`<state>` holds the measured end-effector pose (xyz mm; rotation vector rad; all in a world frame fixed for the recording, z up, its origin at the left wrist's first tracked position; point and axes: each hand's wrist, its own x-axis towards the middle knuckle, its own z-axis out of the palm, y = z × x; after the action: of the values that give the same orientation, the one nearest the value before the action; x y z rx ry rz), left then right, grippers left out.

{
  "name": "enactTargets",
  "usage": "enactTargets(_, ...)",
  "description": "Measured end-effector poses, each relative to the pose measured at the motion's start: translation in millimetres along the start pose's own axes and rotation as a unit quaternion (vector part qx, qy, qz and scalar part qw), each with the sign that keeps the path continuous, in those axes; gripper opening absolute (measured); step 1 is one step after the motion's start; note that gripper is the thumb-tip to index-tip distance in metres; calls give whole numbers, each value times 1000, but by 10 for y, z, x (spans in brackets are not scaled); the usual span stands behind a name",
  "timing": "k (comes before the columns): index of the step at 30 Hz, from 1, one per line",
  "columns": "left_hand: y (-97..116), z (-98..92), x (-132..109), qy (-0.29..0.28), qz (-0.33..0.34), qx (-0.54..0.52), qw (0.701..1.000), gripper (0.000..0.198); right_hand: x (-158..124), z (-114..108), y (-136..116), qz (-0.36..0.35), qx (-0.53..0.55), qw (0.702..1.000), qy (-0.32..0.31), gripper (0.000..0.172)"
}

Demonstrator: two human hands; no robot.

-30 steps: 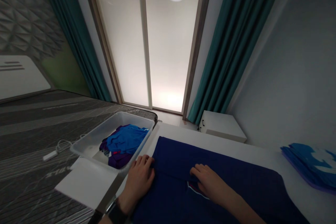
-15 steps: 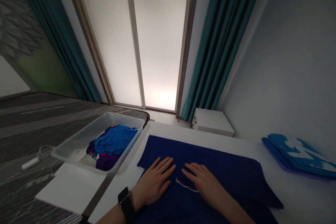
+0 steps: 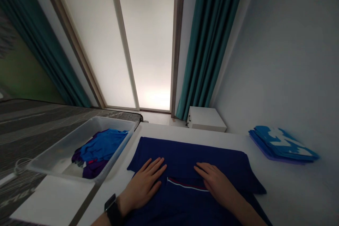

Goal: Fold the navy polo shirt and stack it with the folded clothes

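A dark blue shirt [image 3: 185, 155] lies spread on the white table, with a white and red trim line showing near its middle. My left hand [image 3: 144, 183], with a black watch on the wrist, rests flat on the cloth to the left of the trim, fingers stretched out. On the other side, my right hand [image 3: 215, 182] lies flat on the shirt and covers the trim's right end. Neither hand grips the fabric. The shirt's near part runs out of view at the bottom.
Left of the shirt stands a clear plastic bin [image 3: 60, 148] holding crumpled blue and purple clothes [image 3: 103, 146]. A folded blue and white stack [image 3: 283, 143] lies on the table [image 3: 286, 194] at the right. Beyond the table is a white cabinet [image 3: 206, 119].
My hands have spread apart across the shirt, baring more of the trim between them. The camera has turned slightly right, so the scene sits further left.
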<state>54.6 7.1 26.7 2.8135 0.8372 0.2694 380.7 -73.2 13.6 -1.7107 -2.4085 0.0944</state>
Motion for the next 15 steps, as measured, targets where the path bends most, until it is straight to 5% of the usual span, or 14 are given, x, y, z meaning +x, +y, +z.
enactTargets(8,-34,24,-2,11,8,6,1000,64,-277,84,331,-5,10,1000,22,62)
enactTargets(15,-50,48,-4,13,11,29,999,63,-360,75,357,-14,2,1000,3,60)
